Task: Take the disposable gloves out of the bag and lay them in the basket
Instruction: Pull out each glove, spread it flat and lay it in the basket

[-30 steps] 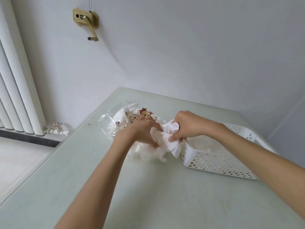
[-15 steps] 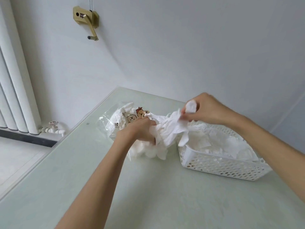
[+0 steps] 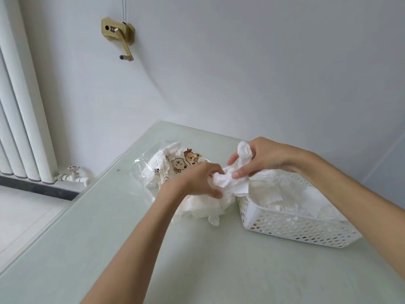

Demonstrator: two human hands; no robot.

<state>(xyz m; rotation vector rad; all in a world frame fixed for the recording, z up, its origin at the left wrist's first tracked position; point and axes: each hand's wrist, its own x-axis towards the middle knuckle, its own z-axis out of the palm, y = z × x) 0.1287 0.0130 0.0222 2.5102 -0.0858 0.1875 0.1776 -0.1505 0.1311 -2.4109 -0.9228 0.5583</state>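
A clear plastic bag (image 3: pixel 166 165) with cartoon animal prints lies on the pale green table (image 3: pixel 109 238), white disposable gloves spilling from its near end. My left hand (image 3: pixel 197 179) rests on the bag's mouth, fingers curled into the glove bundle. My right hand (image 3: pixel 260 157) pinches a crumpled bunch of white gloves (image 3: pixel 232 182) just above the left end of the white perforated basket (image 3: pixel 295 227). Several gloves (image 3: pixel 285 196) lie inside the basket.
The table's left edge runs diagonally beside a white radiator (image 3: pixel 19 117) with a valve (image 3: pixel 73 171). A brass crank handle (image 3: pixel 119 36) is fixed on the wall behind. Bare tabletop stretches toward me in front of the bag and basket.
My right hand, which had lifted a bunch of gloves up over the basket, has come back down and left toward the bag's mouth. My left hand stays on the bag.
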